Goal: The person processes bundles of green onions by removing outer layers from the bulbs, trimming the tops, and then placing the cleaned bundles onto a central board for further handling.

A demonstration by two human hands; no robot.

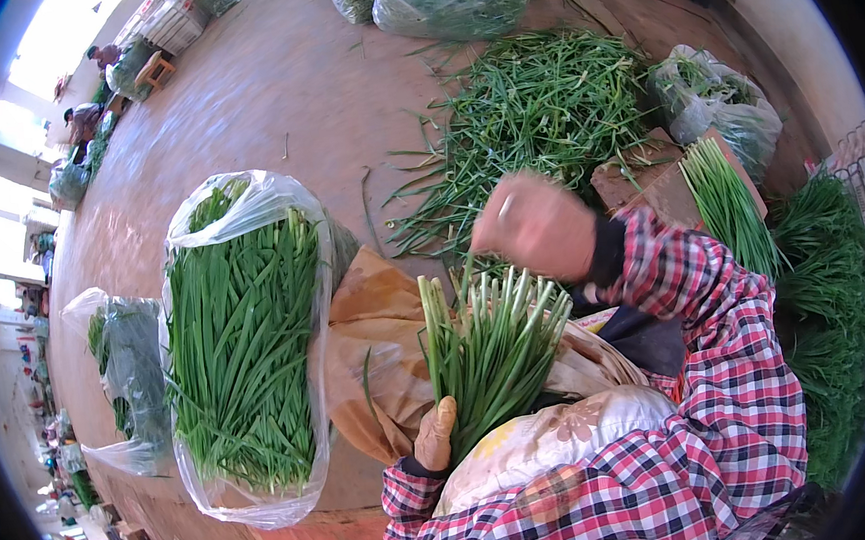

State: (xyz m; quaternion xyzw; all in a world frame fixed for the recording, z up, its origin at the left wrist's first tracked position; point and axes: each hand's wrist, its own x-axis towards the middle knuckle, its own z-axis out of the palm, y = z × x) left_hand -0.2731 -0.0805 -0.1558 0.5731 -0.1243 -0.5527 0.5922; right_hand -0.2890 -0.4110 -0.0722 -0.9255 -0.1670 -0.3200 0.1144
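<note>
My left hand (435, 434) grips a thick bunch of garlic chives (498, 351) low down over my lap, the pale cut ends pointing up and away from me. Above those ends, my right hand (538, 224) is curled closed and slightly blurred by motion. A green stalk rises from the bunch to just under its fingertips; whether the fingers pinch it is hard to make out. Beneath the bunch, a brown cloth (382, 334) and a patterned pale cloth (564, 426) cover my lap.
Left of me stands a clear plastic bag (292, 195) packed with long green leaves, with a smaller bag (139, 381) beyond it. Ahead lies a loose green heap (561, 100). Trimmed chives (728, 199) lean on cardboard (652, 179) at right. Two people sit far left.
</note>
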